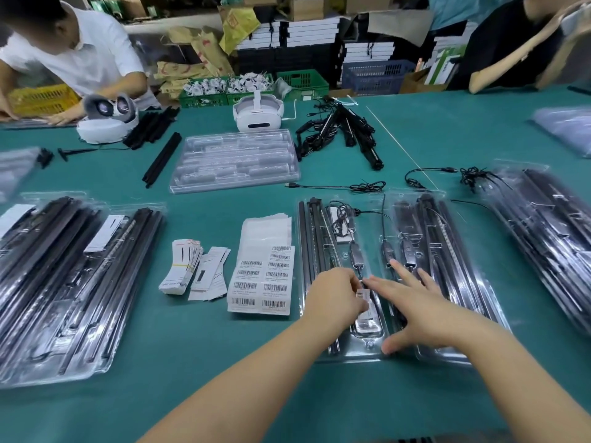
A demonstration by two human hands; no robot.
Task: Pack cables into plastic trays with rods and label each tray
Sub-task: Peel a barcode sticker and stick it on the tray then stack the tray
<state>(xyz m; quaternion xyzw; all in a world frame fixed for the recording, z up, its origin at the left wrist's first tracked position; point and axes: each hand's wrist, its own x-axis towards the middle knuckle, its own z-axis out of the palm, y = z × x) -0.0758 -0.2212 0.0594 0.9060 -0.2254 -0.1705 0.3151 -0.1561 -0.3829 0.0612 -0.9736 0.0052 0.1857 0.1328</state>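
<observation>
Two clear plastic trays lie side by side before me on the green table. The left tray (311,330) holds black rods and a coiled black cable (343,219). The right tray (479,334) also holds rods and a cable controller. My left hand (335,295) pinches a small barcode label (362,295) over the left tray's lower part. With straight, spread fingers, my right hand (415,308) rests across the seam between the two trays. A sheet of barcode labels (262,279) lies just left of the trays.
Stacks of filled trays sit at the left (64,282) and right (550,244). Empty trays (236,161), loose rods (161,159), cables (367,187), paper cards (182,266) and two white headsets (257,115) lie further back. Two other people work at the far edge.
</observation>
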